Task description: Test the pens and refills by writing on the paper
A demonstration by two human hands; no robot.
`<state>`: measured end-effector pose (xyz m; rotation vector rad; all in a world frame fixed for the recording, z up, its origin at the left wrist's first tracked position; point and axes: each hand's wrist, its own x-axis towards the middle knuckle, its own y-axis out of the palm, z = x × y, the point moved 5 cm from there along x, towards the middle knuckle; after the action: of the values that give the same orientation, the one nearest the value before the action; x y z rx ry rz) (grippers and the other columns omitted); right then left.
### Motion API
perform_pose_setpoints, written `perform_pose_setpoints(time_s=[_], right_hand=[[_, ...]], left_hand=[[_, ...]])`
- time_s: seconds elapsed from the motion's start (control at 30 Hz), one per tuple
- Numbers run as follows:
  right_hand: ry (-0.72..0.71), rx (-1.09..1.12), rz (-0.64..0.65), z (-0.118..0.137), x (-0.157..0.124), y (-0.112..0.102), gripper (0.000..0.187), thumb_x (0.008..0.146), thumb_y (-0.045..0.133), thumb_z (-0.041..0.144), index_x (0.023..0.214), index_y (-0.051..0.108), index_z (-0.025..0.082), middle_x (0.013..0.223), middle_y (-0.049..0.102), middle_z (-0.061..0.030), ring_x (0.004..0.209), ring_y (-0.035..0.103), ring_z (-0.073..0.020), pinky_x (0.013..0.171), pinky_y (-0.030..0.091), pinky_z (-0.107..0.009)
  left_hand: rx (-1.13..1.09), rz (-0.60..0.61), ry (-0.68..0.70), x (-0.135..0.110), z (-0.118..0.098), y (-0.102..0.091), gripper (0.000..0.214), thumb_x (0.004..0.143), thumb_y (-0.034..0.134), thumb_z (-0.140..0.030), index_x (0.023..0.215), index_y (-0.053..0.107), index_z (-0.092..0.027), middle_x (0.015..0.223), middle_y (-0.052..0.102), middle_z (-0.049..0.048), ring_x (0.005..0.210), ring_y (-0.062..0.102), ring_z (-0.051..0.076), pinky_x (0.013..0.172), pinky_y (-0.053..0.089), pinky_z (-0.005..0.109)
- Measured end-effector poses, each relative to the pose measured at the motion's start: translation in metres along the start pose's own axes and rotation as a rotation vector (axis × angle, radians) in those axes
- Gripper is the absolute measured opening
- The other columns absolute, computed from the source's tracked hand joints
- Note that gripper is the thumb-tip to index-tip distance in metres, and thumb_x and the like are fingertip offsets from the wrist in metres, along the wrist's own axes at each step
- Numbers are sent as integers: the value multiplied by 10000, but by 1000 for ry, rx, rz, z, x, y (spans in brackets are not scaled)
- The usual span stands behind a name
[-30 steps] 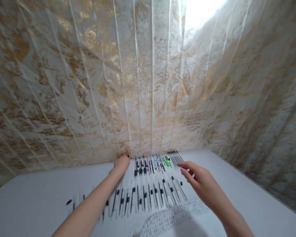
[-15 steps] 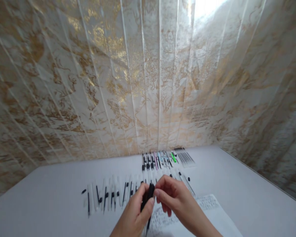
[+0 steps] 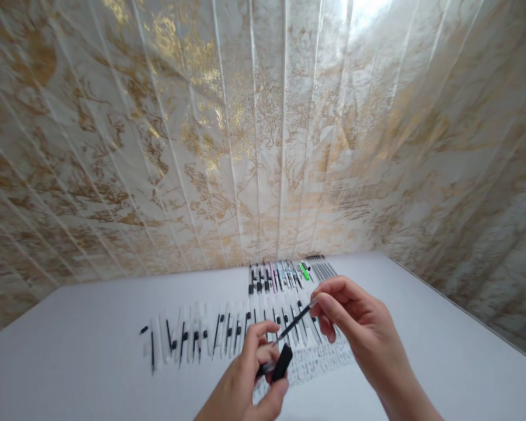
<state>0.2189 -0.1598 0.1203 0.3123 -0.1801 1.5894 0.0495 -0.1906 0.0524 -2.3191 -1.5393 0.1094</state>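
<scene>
The right hand (image 3: 355, 318) holds a dark rod (image 3: 296, 320), thumb and fingertips closed narrowly on its upper end, apparently so that most of its length stays bare; the rod slants down to the left hand (image 3: 245, 377), above the tabletop (image 3: 442, 327) toward its near edge. Whether its lower tip touches those fingers or only passes in front of them cannot be told. The left hand is curled around a black cap (image 3: 283, 362) and a blurred dark piece (image 3: 265, 369) beside it, its index finger raised, perhaps to leave room for the rod. Below the hands, near the near edge, a written sheet (image 3: 309, 367) is partly covered. Across the middle run clear barrels (image 3: 162, 330), thin refills (image 3: 153, 351) and small caps (image 3: 221, 318), laid side by side, probably so that each piece can be reached singly; another row sits close to the far edge. Counted: 2 hands, 1 rod between them, 1 black cap in the grip, 1 sheet visible, 1 loose cap (image 3: 144, 330) toward the left edge, and in the far row 3 dark pens (image 3: 259, 280), 1 pink pen (image 3: 274, 278) and 1 green pen (image 3: 305, 271). The grey rods (image 3: 324, 272) and the middle row are too blurred or hidden for a sure count.
</scene>
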Motion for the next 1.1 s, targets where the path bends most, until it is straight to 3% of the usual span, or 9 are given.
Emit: perform_pose_setpoints(time_s=[0.2, 0.4, 0.5, 0.67, 0.93, 1.1], right_hand=[[42, -11, -7, 0, -7, 7, 271, 793, 684, 432, 765, 609, 173, 604, 606, 1, 469, 497, -89, 421, 396, -198], [36, -141, 197, -8, -8, 17, 261, 855, 609, 445, 811, 615, 188, 665, 609, -8, 523, 490, -107, 456, 396, -212], [-26, -268, 271, -6, -7, 19, 232, 878, 593, 408, 793, 638, 196, 704, 576, 0, 585, 470, -108, 504, 378, -212], [-48, -289, 258, -3, -7, 18, 251, 900, 562, 404, 759, 607, 202, 698, 541, 10, 597, 459, -114, 537, 373, -225], [-176, -337, 331, 11, -11, 18, 184, 925, 536, 346, 841, 643, 222, 756, 567, -9, 690, 522, -149, 631, 405, -261], [-266, -350, 407, 17, -15, 21, 159, 940, 513, 294, 904, 655, 233, 776, 590, -28, 710, 544, -163, 652, 427, -281]], left_hand=[[15, -48, 9, 0, 0, -4, 464, 815, 501, -167, 1217, 280, -239, 798, 540, -31, 728, 470, 130, 640, 348, 236], [-46, -43, -23, -1, -3, -6, 476, 808, 525, -183, 1214, 284, -243, 821, 569, -14, 734, 468, 133, 645, 367, 221], [-51, -3, -3, 0, -1, -7, 449, 837, 501, -209, 1222, 273, -245, 834, 565, -12, 728, 462, 131, 661, 372, 223], [8, 124, 104, 2, 4, -3, 490, 858, 502, -285, 1250, 212, -242, 831, 567, -1, 717, 457, 149, 657, 381, 242], [-204, 80, -87, -4, -14, -6, 533, 844, 570, -424, 1254, 276, -255, 843, 536, -8, 716, 445, 132, 677, 350, 246], [-207, 72, -108, -4, -15, -5, 556, 818, 608, -446, 1239, 301, -250, 786, 496, -32, 641, 366, 109, 613, 308, 235]])
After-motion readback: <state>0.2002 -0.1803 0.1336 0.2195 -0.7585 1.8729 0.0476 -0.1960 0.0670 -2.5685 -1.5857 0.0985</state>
